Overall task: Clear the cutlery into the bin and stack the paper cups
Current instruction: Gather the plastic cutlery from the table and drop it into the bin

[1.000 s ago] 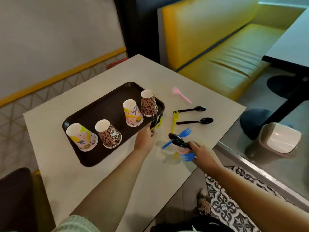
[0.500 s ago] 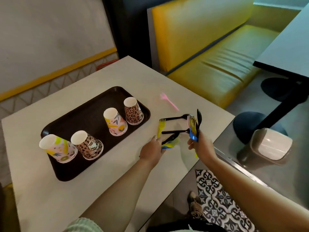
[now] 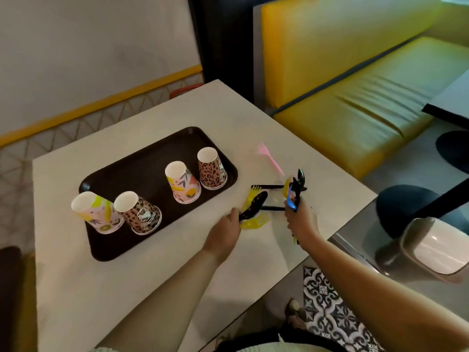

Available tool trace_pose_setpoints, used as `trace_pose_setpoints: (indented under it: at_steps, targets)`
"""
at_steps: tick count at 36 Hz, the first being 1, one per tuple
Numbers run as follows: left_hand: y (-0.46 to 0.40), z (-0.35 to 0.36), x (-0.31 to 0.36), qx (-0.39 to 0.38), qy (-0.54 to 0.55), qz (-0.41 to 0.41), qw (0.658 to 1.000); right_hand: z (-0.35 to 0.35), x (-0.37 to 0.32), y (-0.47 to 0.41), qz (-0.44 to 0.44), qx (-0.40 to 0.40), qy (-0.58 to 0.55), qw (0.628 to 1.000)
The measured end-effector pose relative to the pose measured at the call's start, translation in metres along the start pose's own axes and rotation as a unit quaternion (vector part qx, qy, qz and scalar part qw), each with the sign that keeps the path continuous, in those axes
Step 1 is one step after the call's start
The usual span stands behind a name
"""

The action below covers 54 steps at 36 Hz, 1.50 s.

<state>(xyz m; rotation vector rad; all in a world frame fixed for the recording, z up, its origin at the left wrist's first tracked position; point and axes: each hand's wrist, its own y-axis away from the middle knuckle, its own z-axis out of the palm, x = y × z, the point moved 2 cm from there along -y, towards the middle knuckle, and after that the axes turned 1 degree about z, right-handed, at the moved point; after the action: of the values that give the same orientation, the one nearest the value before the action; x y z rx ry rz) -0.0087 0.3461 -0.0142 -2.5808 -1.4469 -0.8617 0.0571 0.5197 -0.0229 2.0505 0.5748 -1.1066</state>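
Note:
Several upside-down paper cups stand on a dark brown tray point(image 3: 142, 158): a pink one point(image 3: 97, 212), a leopard one point(image 3: 139, 214), a second pink one point(image 3: 182, 184) and a second leopard one point(image 3: 212, 168). My left hand point(image 3: 224, 233) grips a black spoon and yellow cutlery point(image 3: 253, 208) low over the table. My right hand point(image 3: 299, 219) holds an upright bundle of black, blue and yellow cutlery point(image 3: 295, 188). A pink fork point(image 3: 270, 157), a yellow fork point(image 3: 252, 194) and two black handles point(image 3: 272, 186) lie on the white table point(image 3: 228, 110).
A white-lidded bin point(image 3: 436, 250) stands on the floor right of the table. A yellow bench seat point(image 3: 355, 102) runs behind the table. A dark second table's edge point(image 3: 446, 102) and its black base point(image 3: 403, 207) are at the right.
The view has shifted a little. My left hand has lifted its spoon and yellow cutlery toward the loose forks. My right hand keeps its upright bundle in nearly the same place.

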Motion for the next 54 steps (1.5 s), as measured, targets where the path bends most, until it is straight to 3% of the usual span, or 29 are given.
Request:
trace_pose_setpoints:
  at_steps: [5,8,12,14,19,27,31,35,37,39,43,46,50,51,54]
  targets:
    - [-0.008,-0.011,-0.004,0.089,0.148,-0.060,0.983,0.011,-0.020,0.007,0.011,-0.051,-0.097,0.994]
    - [-0.010,-0.015,0.008,0.121,0.327,-0.093,0.932,0.023,-0.032,0.016,0.007,-0.103,-0.124,0.987]
    - [-0.011,-0.015,0.021,0.120,0.460,-0.146,0.868,0.040,-0.040,0.023,0.001,-0.155,-0.099,0.983]
    - [-0.011,-0.014,0.025,0.113,0.491,-0.161,0.849,0.046,-0.044,0.026,-0.019,-0.154,-0.069,0.985]
    - [-0.008,-0.018,0.023,0.089,0.501,-0.179,0.842,0.056,-0.053,0.033,-0.030,-0.133,-0.072,0.988]
    - [0.003,-0.023,0.022,0.015,0.584,-0.071,0.808,0.077,-0.051,0.040,-0.052,-0.128,-0.025,0.990]
    - [-0.002,-0.028,0.020,0.064,0.554,-0.122,0.821,0.086,-0.057,0.055,-0.071,-0.133,0.001,0.989]
    - [-0.008,-0.034,0.018,0.089,0.557,-0.133,0.815,0.098,-0.050,0.052,-0.037,-0.119,-0.067,0.990]
    - [-0.008,-0.037,0.019,0.092,0.563,-0.122,0.812,0.099,-0.054,0.052,-0.071,-0.122,-0.104,0.984]
    - [-0.007,-0.038,0.017,0.095,0.572,-0.109,0.808,0.097,-0.060,0.052,-0.119,-0.089,-0.036,0.988]
    - [-0.003,-0.036,0.010,0.114,0.566,-0.122,0.807,0.104,-0.064,0.061,-0.120,-0.051,-0.119,0.984]
    - [-0.003,-0.039,0.005,0.133,0.540,-0.126,0.821,0.108,-0.066,0.074,-0.143,-0.085,-0.007,0.986]
    - [-0.005,-0.046,0.000,0.150,0.500,-0.112,0.846,0.113,-0.069,0.078,-0.186,-0.079,0.019,0.979]
    - [-0.006,-0.048,-0.001,0.153,0.493,-0.109,0.850,0.116,-0.070,0.075,-0.155,-0.078,0.001,0.985]
    - [-0.007,-0.057,-0.005,0.160,0.479,-0.099,0.858,0.119,-0.075,0.078,-0.208,-0.073,0.103,0.970]
